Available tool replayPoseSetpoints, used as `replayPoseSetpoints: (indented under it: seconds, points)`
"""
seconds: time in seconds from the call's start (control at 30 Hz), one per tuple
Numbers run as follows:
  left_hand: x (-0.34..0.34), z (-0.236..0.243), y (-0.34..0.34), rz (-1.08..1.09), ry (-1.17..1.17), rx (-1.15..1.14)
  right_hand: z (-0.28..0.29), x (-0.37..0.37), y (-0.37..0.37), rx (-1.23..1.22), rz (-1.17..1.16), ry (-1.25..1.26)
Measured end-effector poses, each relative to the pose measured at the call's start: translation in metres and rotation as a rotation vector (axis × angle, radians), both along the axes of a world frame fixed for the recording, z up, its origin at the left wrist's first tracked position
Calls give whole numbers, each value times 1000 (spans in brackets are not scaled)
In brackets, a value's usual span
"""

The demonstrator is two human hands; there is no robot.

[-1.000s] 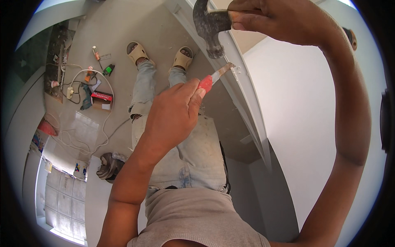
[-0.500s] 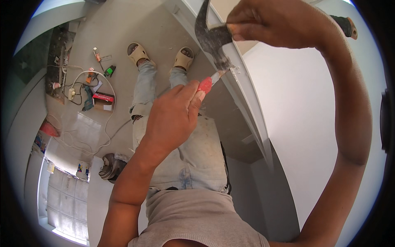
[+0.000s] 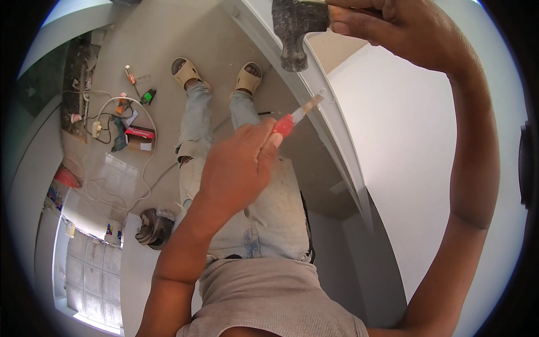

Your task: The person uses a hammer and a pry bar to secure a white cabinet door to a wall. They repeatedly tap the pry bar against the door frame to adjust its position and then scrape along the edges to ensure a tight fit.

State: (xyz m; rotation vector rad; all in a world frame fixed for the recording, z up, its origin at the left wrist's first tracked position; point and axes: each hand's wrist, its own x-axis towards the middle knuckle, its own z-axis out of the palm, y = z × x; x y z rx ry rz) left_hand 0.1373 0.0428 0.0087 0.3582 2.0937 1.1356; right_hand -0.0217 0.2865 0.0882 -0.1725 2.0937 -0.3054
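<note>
My left hand (image 3: 238, 163) is wrapped round the red handle of a chisel (image 3: 285, 124). The chisel's blade points up and right, its tip at the narrow edge of a white door-like panel (image 3: 345, 151), beside small chipped spots. At the top right, my right hand (image 3: 412, 36) grips a claw hammer (image 3: 297, 36) near its dark, worn head. The head hangs over the panel's edge, apart from the chisel; most of the hammer's handle is hidden by the hand or out of view.
On the floor to the left lie a screwdriver (image 3: 131, 76), a bright green tool (image 3: 148, 96), a teal power tool (image 3: 119, 135), a red-and-black box (image 3: 140, 139) and a white cable (image 3: 155, 126). A shoe (image 3: 152, 227) lies nearer. My sandalled feet stand left of the panel.
My right hand has lifted the hammer up and away from the chisel, and the head has turned. The chisel has shifted slightly right and down; its blade now shows fully.
</note>
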Motion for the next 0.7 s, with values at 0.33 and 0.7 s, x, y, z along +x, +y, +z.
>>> replayPoseSetpoints:
  seconds: [0.33,0.7]
  points:
    - [0,-10,0,25,88,-51,3,26,15,-88,30,121]
    - [1,-15,-8,48,146,-70,-1,24,8,-159,68,92]
